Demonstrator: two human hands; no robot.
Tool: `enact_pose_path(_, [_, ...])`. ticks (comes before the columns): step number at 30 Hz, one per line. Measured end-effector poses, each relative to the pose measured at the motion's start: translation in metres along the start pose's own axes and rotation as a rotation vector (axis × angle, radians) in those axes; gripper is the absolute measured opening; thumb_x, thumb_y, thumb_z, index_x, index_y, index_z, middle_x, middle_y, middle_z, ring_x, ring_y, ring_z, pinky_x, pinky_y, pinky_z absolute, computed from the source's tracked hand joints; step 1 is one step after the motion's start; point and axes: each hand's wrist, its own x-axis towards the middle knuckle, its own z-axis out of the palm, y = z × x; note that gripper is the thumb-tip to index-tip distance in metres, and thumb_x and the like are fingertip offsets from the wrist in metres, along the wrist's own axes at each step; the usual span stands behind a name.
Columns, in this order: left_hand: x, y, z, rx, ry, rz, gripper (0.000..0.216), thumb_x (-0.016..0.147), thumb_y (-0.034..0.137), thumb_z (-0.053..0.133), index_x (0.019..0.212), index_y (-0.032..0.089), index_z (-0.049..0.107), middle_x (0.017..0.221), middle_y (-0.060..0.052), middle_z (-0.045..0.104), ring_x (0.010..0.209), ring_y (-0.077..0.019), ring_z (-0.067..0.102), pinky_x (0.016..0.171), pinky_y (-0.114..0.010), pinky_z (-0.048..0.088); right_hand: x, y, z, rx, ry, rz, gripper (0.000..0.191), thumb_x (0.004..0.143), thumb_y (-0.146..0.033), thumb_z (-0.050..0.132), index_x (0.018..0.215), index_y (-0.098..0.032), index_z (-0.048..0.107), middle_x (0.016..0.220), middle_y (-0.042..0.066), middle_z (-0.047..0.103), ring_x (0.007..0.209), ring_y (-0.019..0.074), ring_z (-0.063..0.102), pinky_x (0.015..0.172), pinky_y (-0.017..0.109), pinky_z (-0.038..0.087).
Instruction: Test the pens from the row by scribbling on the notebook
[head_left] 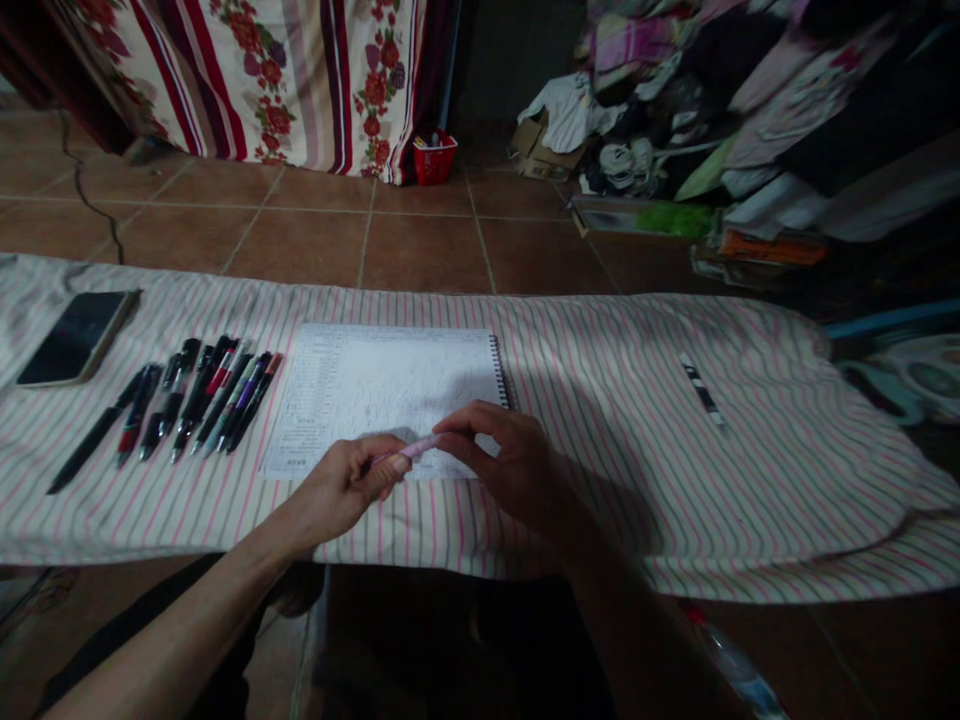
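Note:
A slim pink pen (421, 446) is held level between my two hands, over the lower part of a spiral notebook (375, 370). My left hand (360, 475) is closed around the pen's left part, thumb on top. With thumb and fingertips my right hand (506, 455) pinches its right end, so the tip is hidden. The notebook's page is covered in faint pen strokes, and a printed sheet (300, 410) shows along its left side. Left of it several pens (202, 400) lie side by side on the striped cloth.
A phone (79, 338) lies at the far left of the striped cloth (600, 400). One black-and-white pen (702, 390) rests alone to the right. On the tiled floor beyond are a red basket (435, 158) and piled clothes (637, 120). A plastic bottle (739, 665) is at lower right.

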Motion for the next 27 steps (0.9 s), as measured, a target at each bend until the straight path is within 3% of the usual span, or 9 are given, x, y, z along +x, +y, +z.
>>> enact_pose_path(7, [-0.003,-0.005,0.003,0.212,0.084,0.075,0.033,0.092,0.042,0.040,0.081,0.015,0.056,0.061,0.004,0.045,0.053,-0.0088,0.041,0.049,-0.022,0.032,-0.002,-0.001,0.003,-0.122,-0.011,0.003,0.015,0.086,-0.025,0.058,0.075,-0.016,0.063,0.067,0.000,0.061,0.063,0.0105,0.055,0.060,0.022,0.040])
enact_pose_path(17, [-0.003,-0.003,0.001,0.629,0.108,0.249,0.035,0.095,0.037,0.033,0.092,0.015,0.059,0.071,-0.001,0.060,0.066,-0.0140,0.056,0.061,-0.026,0.040,-0.002,0.002,0.004,-0.168,-0.137,0.085,0.039,0.090,-0.038,0.047,0.058,-0.016,0.053,0.057,-0.002,0.048,0.056,0.0101,0.044,0.056,0.024,0.031])
enact_pose_path(22, [-0.004,-0.005,0.005,0.634,0.117,0.267,0.035,0.096,0.037,0.031,0.091,0.016,0.059,0.072,-0.002,0.060,0.065,-0.0136,0.056,0.059,-0.025,0.039,-0.001,0.003,0.011,-0.132,-0.175,0.321,0.051,0.088,-0.051,0.042,0.050,-0.018,0.045,0.046,-0.005,0.037,0.047,0.0084,0.037,0.051,0.025,0.025])
enact_pose_path(27, [0.001,-0.003,0.009,0.448,0.119,0.170,0.032,0.094,0.038,0.036,0.085,0.016,0.058,0.066,0.001,0.054,0.058,-0.0109,0.049,0.054,-0.023,0.035,0.003,0.001,0.015,-0.078,-0.132,0.456,0.053,0.087,-0.054,0.039,0.051,-0.018,0.051,0.048,-0.002,0.048,0.049,0.0101,0.047,0.054,0.025,0.032])
